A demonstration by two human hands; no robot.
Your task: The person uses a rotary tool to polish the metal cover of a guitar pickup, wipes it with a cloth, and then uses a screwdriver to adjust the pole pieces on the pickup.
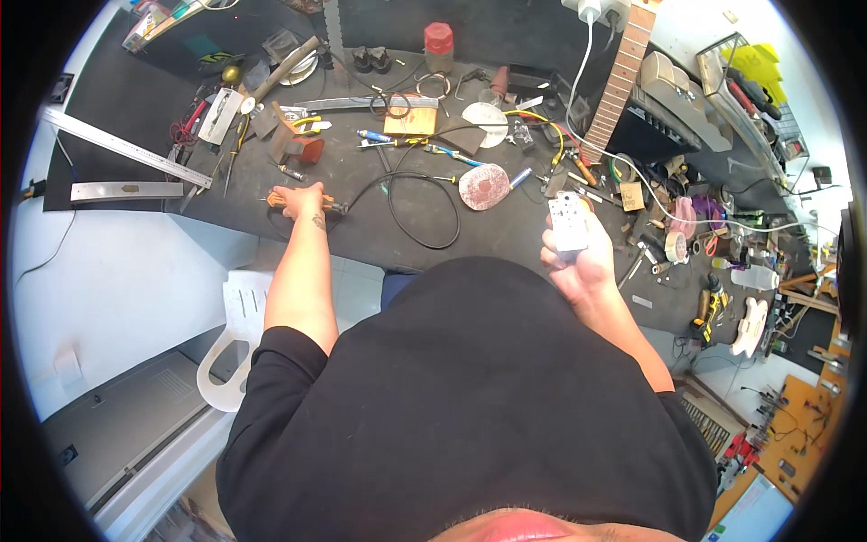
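My left hand (pixel 304 199) is closed over an orange-and-black hand tool (pixel 333 207) near the bench's front edge at the left. Its exact kind is hidden under my fingers; a black cable (pixel 459 221) loops on the bench to its right. In my right hand (pixel 587 262), held up at the right of the bench edge, is a flat white rectangular plate (pixel 568 222) with dark spots or holes. My thumb and fingers grip its sides. Beyond it lie a speckled reddish oval disc (pixel 485 187) and a blue-and-silver tube (pixel 521 178).
A dark workbench (pixel 379 226) carries scattered tools and cables. A steel square (pixel 135 154) juts over the left edge. Further back sit a red-capped jar (pixel 439 45) and an orange block (pixel 411 119). A guitar fretboard (pixel 623 77) leans at the back right. A white chair (pixel 239 316) stands left.
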